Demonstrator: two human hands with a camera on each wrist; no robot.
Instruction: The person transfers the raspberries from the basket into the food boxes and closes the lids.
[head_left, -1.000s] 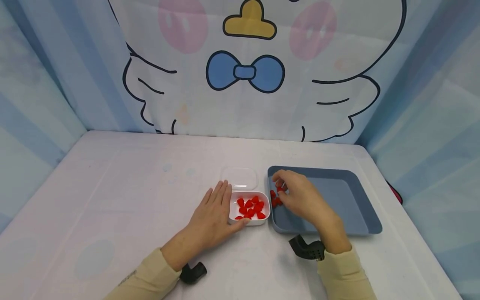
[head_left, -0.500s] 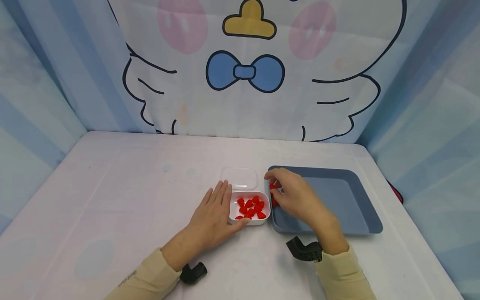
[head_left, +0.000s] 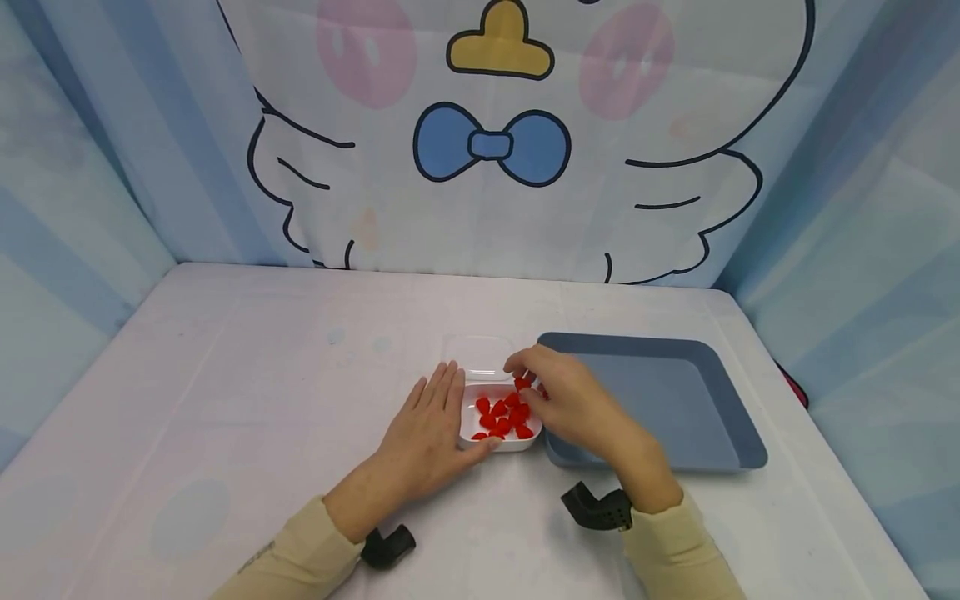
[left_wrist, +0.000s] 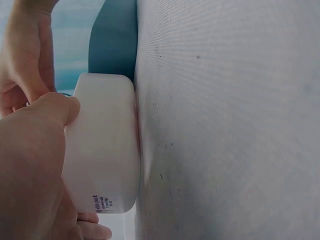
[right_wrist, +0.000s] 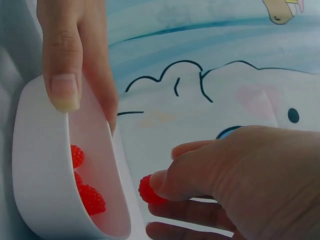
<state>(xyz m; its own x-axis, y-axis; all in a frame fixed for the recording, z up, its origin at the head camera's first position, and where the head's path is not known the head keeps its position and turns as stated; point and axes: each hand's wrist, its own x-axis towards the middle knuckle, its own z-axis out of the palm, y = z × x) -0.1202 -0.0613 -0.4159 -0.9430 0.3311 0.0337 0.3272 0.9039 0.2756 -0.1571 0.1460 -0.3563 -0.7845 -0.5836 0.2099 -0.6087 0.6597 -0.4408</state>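
Note:
A small white plastic box [head_left: 513, 446] stands on the table, holding several red raspberries [head_left: 487, 422]. My left hand [head_left: 423, 437] lies along the box's left side with fingers straight, its thumb on the near rim. Printed lettering shows on the box wall [left_wrist: 102, 197] in the left wrist view. Between thumb and fingers, my right hand [head_left: 573, 400] pinches one raspberry [right_wrist: 149, 190] at the box's far right corner, above the rim. The blue-grey tray [head_left: 660, 392] adjoins the box on the right; my right hand covers part of its left side.
A clear plastic lid [head_left: 478, 354] lies just behind the box. A printed cloth backdrop [head_left: 491, 217] hangs at the table's far edge, and curtains [head_left: 862, 333] flank both sides. A black wrist camera [head_left: 600, 507] sits under the right forearm.
My right hand reached to the raspberries at the tray's left end, took hold of one and moved left to the box with it. My left hand stays in place.

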